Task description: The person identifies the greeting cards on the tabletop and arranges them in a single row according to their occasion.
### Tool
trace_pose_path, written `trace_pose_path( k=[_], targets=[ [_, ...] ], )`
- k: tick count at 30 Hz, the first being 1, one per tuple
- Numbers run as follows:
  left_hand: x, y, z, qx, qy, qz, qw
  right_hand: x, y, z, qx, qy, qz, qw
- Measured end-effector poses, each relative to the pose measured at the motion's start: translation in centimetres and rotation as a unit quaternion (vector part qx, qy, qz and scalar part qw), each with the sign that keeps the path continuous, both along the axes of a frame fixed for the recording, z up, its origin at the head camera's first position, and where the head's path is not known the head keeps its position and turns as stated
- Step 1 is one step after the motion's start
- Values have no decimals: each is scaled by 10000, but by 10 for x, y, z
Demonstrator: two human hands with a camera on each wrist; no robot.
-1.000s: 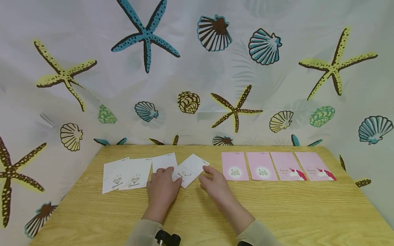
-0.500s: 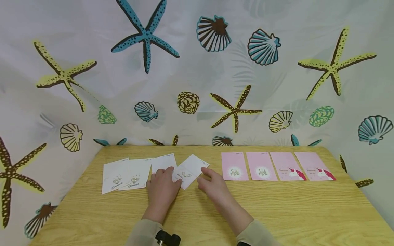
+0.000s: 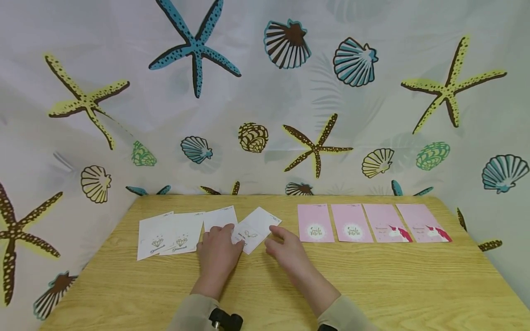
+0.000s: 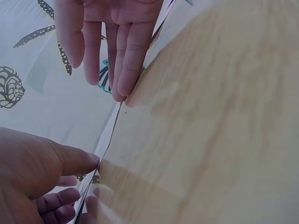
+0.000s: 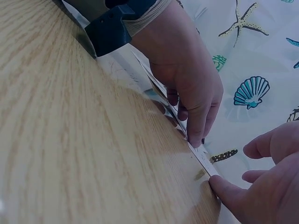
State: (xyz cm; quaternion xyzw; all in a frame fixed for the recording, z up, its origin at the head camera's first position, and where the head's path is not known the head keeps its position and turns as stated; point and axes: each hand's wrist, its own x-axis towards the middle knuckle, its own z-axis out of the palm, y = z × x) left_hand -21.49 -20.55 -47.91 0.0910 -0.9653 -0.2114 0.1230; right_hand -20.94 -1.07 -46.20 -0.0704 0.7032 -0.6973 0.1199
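Observation:
In the head view a white card (image 3: 261, 222) with a small gold winged print lies turned askew on the table. My left hand (image 3: 219, 250) rests palm down, its thumb on that card's near left edge. The fingers of that hand lie over another white card (image 3: 218, 217), hiding its lower part. At the askew card's right corner is my right hand (image 3: 287, 253), fingers loosely extended and fingertips right at the edge. The left wrist view has the right fingers (image 4: 131, 60) nearly straight beside the card edge. Both hands' palms carry nothing.
Two overlapping white cards with diamond prints, a left one (image 3: 149, 230) and a right one (image 3: 186, 225), lie at the left. On the right, a row of pink cards holds two "Smile More" ones (image 3: 315, 216) and two unicorn ones (image 3: 378, 216). A patterned curtain (image 3: 248, 101) hangs behind the wooden table (image 3: 265, 294).
My right hand has shifted very slightly left at the askew card's corner. The left hand and the cards look the same.

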Motion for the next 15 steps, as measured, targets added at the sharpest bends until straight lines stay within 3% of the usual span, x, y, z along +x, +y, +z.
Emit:
trace_pose_path(
  k=[6, 15],
  targets=[
    [0, -4, 3, -9, -369, 92, 9993, -1, 0, 1, -48, -44, 17, 10000],
    [-2, -7, 16, -17, -704, -23, 9975, -2, 1, 4, -28, -131, -28, 9999]
  ],
)
